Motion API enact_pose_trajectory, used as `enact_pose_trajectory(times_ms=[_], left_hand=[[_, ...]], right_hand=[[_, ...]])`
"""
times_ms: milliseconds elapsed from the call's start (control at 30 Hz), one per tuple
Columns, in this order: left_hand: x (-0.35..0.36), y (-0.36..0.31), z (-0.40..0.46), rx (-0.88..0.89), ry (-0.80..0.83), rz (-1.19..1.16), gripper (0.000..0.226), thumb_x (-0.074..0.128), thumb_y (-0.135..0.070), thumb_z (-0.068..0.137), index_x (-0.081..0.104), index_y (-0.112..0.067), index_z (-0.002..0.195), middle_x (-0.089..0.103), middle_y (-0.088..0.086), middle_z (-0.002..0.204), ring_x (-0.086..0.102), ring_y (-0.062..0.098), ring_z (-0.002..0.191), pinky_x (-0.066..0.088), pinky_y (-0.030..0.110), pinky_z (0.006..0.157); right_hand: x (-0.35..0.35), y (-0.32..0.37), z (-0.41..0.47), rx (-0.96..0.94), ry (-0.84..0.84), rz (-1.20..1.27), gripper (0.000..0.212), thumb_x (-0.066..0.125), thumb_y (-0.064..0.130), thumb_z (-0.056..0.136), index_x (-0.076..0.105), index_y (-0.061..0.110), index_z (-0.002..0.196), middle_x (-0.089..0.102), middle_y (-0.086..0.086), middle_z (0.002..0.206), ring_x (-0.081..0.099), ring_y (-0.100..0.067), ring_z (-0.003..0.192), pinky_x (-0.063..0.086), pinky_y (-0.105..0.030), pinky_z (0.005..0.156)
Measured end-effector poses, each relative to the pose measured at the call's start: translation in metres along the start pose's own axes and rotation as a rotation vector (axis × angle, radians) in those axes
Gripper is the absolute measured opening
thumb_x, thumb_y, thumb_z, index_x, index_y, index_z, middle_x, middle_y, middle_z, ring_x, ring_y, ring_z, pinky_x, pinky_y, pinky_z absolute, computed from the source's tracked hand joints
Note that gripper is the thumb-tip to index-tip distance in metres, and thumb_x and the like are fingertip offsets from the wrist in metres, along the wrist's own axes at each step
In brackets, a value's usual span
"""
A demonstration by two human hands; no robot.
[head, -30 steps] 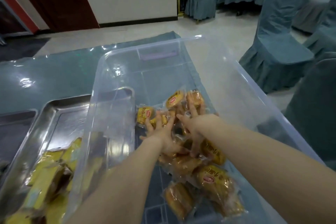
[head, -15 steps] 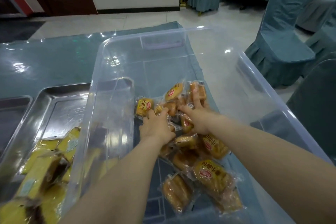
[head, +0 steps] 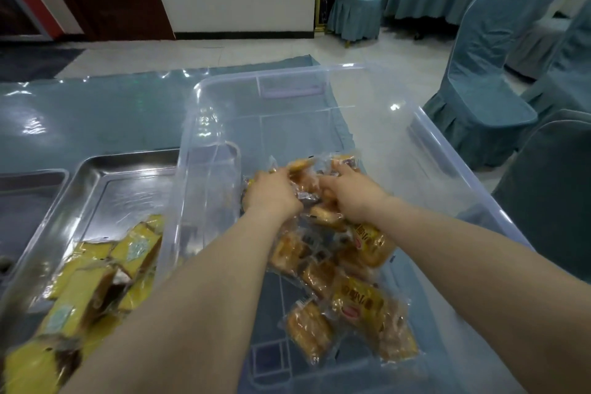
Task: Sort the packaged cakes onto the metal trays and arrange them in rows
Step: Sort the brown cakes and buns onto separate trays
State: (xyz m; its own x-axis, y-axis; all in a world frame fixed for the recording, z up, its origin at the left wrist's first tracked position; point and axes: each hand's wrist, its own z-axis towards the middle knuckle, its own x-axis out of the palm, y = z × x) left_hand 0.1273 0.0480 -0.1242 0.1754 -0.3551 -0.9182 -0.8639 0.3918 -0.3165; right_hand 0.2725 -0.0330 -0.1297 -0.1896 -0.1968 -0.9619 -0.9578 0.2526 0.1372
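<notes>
Both my hands reach into a clear plastic bin [head: 425, 134] holding several orange packaged cakes [head: 358, 297]. My left hand [head: 271, 192] has its fingers curled round a bunch of the wrapped cakes at the far end of the pile. My right hand [head: 351, 195] grips more of those cakes [head: 300, 166] right beside it. A metal tray [head: 105, 192] to the left of the bin carries several yellow packaged cakes [head: 96, 278] in a loose heap at its near end.
A second metal tray [head: 28, 201] sits at the far left, partly cut off. The table [head: 96, 118] has a glossy teal cover. Chairs in teal covers [head: 486, 80] stand to the right, with more of them and a draped table behind.
My hands have drawn together and closed on the far cakes, bunching them up off the bin floor. The view has tipped slightly upward.
</notes>
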Motion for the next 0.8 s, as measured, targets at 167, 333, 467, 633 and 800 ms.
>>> enact_pose_trajectory(times_ms=[167, 333, 467, 633, 800], left_hand=[[-0.052, -0.012, -0.013, 0.070, -0.092, -0.133, 0.057, 0.065, -0.032, 0.071, 0.048, -0.028, 0.126, 0.047, 0.014, 0.123, 0.053, 0.036, 0.108, 0.044, 0.036, 0.087], [-0.114, -0.002, -0.033, 0.208, -0.263, -0.370, 0.073, 0.071, -0.028, 0.068, 0.042, -0.036, 0.134, 0.053, 0.001, 0.128, 0.056, 0.017, 0.091, 0.043, 0.025, 0.071], [-0.157, 0.021, -0.060, 0.328, -0.364, -0.538, 0.070, 0.073, -0.027, 0.068, 0.045, -0.037, 0.131, 0.055, -0.007, 0.125, 0.054, 0.010, 0.096, 0.048, 0.023, 0.075], [-0.199, 0.072, -0.105, 0.325, -0.520, -0.666, 0.066, 0.076, -0.026, 0.072, 0.046, -0.039, 0.129, 0.052, -0.016, 0.108, 0.056, 0.016, 0.102, 0.052, 0.043, 0.089], [-0.225, 0.139, -0.162, 0.308, -0.620, -0.784, 0.061, 0.076, -0.023, 0.072, 0.050, -0.040, 0.124, 0.054, -0.008, 0.114, 0.057, 0.016, 0.103, 0.051, 0.041, 0.089]], right_hand=[[-0.041, 0.012, -0.015, -0.019, -0.151, 0.032, 0.035, 0.057, 0.006, 0.081, 0.053, 0.024, 0.112, 0.037, -0.011, 0.129, 0.055, -0.035, 0.099, 0.043, -0.032, 0.074], [-0.086, 0.021, -0.037, -0.040, -0.381, 0.093, 0.044, 0.063, 0.007, 0.079, 0.050, 0.029, 0.115, 0.037, -0.009, 0.134, 0.054, -0.034, 0.101, 0.042, -0.033, 0.074], [-0.108, 0.047, -0.052, -0.103, -0.512, 0.176, 0.044, 0.066, 0.009, 0.080, 0.050, 0.032, 0.114, 0.038, -0.005, 0.134, 0.053, -0.029, 0.104, 0.045, -0.033, 0.082], [-0.126, 0.108, -0.064, -0.245, -0.579, 0.228, 0.048, 0.069, 0.011, 0.079, 0.052, 0.031, 0.118, 0.039, -0.004, 0.128, 0.050, -0.025, 0.105, 0.039, -0.029, 0.084], [-0.146, 0.199, -0.074, -0.369, -0.653, 0.243, 0.041, 0.071, 0.019, 0.080, 0.054, 0.030, 0.116, 0.041, -0.007, 0.125, 0.050, -0.024, 0.097, 0.041, -0.031, 0.080]])
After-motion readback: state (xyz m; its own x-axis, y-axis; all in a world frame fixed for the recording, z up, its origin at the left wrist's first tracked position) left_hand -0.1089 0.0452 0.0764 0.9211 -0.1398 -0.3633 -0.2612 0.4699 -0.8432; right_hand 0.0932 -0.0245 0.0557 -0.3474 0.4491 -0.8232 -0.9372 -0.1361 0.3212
